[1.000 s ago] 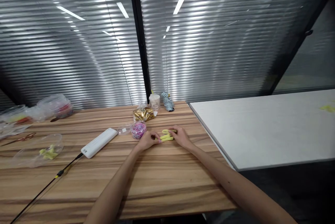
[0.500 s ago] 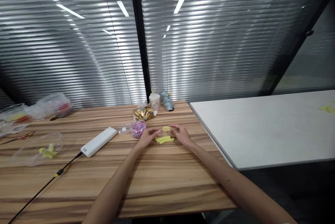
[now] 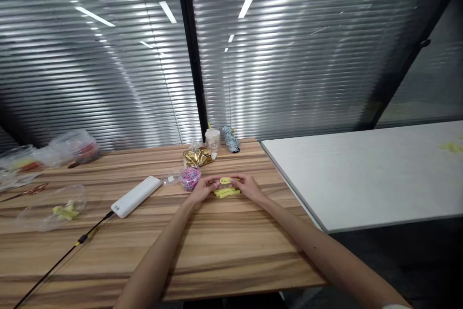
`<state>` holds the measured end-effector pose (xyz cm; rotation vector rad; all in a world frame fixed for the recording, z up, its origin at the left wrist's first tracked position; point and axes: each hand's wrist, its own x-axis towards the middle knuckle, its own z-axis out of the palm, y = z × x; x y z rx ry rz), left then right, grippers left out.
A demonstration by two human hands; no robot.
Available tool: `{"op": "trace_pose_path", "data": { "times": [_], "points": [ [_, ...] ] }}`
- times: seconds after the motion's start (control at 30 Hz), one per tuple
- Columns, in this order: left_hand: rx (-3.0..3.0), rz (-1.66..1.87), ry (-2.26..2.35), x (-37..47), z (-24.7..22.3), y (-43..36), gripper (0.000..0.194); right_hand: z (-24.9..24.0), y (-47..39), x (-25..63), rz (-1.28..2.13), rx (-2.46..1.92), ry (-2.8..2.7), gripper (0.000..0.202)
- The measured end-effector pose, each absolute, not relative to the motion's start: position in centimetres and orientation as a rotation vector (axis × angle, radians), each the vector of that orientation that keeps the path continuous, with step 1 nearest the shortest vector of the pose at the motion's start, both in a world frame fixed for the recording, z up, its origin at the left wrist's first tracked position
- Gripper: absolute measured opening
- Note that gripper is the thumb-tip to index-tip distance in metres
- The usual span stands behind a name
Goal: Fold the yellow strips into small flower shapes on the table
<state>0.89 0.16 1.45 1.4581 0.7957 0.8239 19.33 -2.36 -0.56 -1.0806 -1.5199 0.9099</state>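
Observation:
A small yellow loop (image 3: 225, 181) is between my two hands, a little above the wooden table. My right hand (image 3: 246, 186) pinches its right side, and the fingertips of my left hand (image 3: 205, 188) close on its left side. Something small and pink shows at my left fingertips, too small to make out. Just below, several yellow strips (image 3: 227, 193) lie side by side on the table. Left of my left hand stands a round clear tub (image 3: 190, 179) of pink and purple pieces, with a clear lid (image 3: 170, 178) beside it.
A white power bank (image 3: 136, 196) with a black cable lies to the left, near scissors (image 3: 32, 190) and yellow scraps (image 3: 66, 211) on clear plastic. Behind the tub are a gold packet (image 3: 197, 156), a white cup (image 3: 213, 139) and a blue patterned bundle (image 3: 230, 140).
The yellow loop has moved left, toward my left hand. My right fingers have come closer to my left ones, and the left fingertips now meet the loop.

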Motion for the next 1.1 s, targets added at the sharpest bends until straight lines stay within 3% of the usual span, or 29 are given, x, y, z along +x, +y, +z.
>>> {"op": "trace_pose_path", "data": {
  "times": [0.23, 1.1],
  "points": [
    [1.553, 0.785, 0.798, 1.3, 1.5, 0.0, 0.054, -0.1, -2.7, 19.3, 0.83, -1.082, -1.618, 0.036],
    [1.987, 1.167, 1.033, 2.1, 0.8, -0.4, 0.021, -0.2, -2.8, 19.2, 0.977, -1.038, -1.589, 0.037]
  ]
}}
